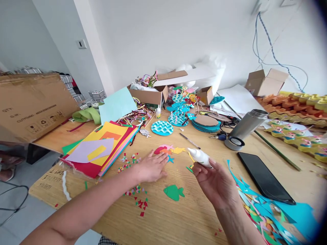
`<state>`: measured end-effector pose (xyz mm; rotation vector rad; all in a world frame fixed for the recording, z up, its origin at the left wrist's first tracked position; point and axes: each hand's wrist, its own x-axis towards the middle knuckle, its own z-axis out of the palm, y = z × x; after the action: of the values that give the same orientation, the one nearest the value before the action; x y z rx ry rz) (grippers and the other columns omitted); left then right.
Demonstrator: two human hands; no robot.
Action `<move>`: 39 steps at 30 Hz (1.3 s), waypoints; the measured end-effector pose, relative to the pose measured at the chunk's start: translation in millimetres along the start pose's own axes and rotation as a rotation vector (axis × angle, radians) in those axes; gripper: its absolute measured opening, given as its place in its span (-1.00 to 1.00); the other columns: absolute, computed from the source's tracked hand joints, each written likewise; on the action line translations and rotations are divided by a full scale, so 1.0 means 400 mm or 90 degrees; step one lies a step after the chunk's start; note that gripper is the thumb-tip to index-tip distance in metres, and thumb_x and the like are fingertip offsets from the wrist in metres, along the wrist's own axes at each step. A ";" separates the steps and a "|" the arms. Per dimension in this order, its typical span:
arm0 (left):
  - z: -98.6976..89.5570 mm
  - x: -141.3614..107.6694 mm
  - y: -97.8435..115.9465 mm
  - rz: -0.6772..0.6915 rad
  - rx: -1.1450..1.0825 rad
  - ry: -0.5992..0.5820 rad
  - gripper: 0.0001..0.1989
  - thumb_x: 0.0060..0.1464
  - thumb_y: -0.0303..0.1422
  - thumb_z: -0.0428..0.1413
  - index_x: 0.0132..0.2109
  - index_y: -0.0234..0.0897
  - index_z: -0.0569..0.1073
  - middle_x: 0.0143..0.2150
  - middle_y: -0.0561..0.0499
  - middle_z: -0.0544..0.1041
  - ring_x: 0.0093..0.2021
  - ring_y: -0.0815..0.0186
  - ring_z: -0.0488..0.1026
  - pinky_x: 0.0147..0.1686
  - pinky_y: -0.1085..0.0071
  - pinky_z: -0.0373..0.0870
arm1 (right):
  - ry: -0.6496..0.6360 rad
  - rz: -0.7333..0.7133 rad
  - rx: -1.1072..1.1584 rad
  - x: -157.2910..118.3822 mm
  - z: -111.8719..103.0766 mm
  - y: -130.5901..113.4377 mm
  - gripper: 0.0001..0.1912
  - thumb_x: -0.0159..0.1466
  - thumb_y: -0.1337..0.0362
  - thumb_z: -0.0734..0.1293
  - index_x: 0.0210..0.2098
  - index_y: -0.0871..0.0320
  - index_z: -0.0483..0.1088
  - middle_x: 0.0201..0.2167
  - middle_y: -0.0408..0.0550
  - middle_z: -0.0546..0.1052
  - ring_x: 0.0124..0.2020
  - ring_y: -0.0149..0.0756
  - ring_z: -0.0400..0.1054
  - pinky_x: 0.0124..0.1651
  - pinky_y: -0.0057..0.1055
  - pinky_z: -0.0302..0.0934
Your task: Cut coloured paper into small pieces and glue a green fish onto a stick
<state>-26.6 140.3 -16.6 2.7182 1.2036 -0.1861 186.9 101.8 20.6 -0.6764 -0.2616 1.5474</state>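
Head view: on the pale wooden table (189,221), nearest, one flat green paper fish (172,192); beyond, right hand (220,183) curled round one tilted white plastic squeeze bottle (200,157), then left hand (152,167), fingers laid flat over overlapping red, pink, orange and blue paper cutouts (160,148), beside one yellow paper fish (178,150). Could drip through too firm a squeeze, or shift loose cutouts through a dragging left palm. Two hands, one bottle, one green fish, one yellow; overlapping cutouts too covered to count.

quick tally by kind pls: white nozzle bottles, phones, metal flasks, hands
white nozzle bottles: 2 (held bottle, standing bottle)
phones: 1 (black phone)
metal flasks: 1 (silver flask)
hands: 2 (left hand, right hand)
total: 6
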 end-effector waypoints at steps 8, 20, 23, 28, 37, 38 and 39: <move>-0.060 0.002 0.001 -0.017 0.025 0.054 -0.43 0.24 -0.13 -0.17 0.32 -0.25 0.00 0.39 -0.11 -0.08 0.36 0.11 -0.12 0.23 0.06 -0.10 | 0.010 -0.005 0.015 0.014 -0.015 -0.005 -0.77 -0.12 0.40 0.48 -0.47 0.25 0.41 -0.52 -0.17 0.46 -0.58 -0.54 0.18 -0.55 -0.55 0.31; 0.032 -0.146 0.229 0.005 0.059 0.148 -0.44 0.18 -0.01 -0.12 0.09 -0.37 0.34 0.00 -0.18 0.45 0.03 0.09 0.32 0.03 0.17 0.18 | -0.004 -0.003 0.009 0.016 -0.019 -0.005 -0.81 -0.08 0.39 0.46 -0.52 0.20 0.36 -0.55 -0.19 0.41 -0.57 -0.50 0.21 -0.55 -0.53 0.30; 0.012 -0.115 0.193 -0.016 0.060 0.155 -0.47 0.18 -0.04 -0.07 0.09 -0.38 0.34 0.01 -0.16 0.45 0.05 0.09 0.31 0.07 0.15 0.16 | -0.011 -0.004 -0.006 0.016 -0.019 -0.006 -0.82 -0.07 0.38 0.46 -0.53 0.19 0.35 -0.52 -0.18 0.44 -0.56 -0.49 0.22 -0.52 -0.52 0.31; 0.004 -0.089 0.135 -0.005 0.058 0.154 -0.48 0.24 -0.09 -0.15 0.19 -0.33 0.25 0.17 -0.11 0.35 0.26 0.07 0.09 0.21 0.06 -0.04 | -0.014 -0.011 -0.013 0.013 -0.017 -0.009 -0.82 -0.06 0.37 0.46 -0.52 0.17 0.35 -0.52 -0.21 0.45 -0.59 -0.52 0.19 -0.54 -0.53 0.29; -0.016 -0.102 0.155 -0.025 0.055 0.173 -0.48 0.22 -0.05 -0.15 0.15 -0.32 0.30 0.09 -0.15 0.39 0.12 0.08 0.24 0.10 0.15 0.13 | 0.007 -0.012 -0.021 0.014 -0.018 -0.021 -0.82 -0.07 0.34 0.44 -0.44 0.22 0.44 -0.53 -0.16 0.44 -0.59 -0.53 0.16 -0.55 -0.55 0.28; -0.012 -0.105 0.170 -0.037 0.050 0.170 -0.47 0.21 -0.03 -0.13 0.13 -0.33 0.31 0.02 -0.16 0.42 0.06 0.08 0.28 0.05 0.15 0.17 | 0.010 -0.011 -0.023 0.014 -0.018 -0.020 -0.82 -0.07 0.34 0.44 -0.44 0.23 0.44 -0.52 -0.15 0.45 -0.60 -0.54 0.15 -0.56 -0.55 0.28; -0.007 -0.105 0.184 -0.043 0.047 0.169 -0.45 0.19 -0.01 -0.13 0.11 -0.34 0.33 -0.03 -0.16 0.44 0.01 0.09 0.30 0.01 0.15 0.20 | 0.013 -0.010 -0.025 0.015 -0.017 -0.019 -0.81 -0.07 0.34 0.44 -0.43 0.23 0.44 -0.51 -0.15 0.46 -0.60 -0.54 0.15 -0.56 -0.55 0.28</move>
<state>0.0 61.7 0.8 2.8354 1.3827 0.1294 197.2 106.7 17.7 -0.7187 -0.2815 1.5222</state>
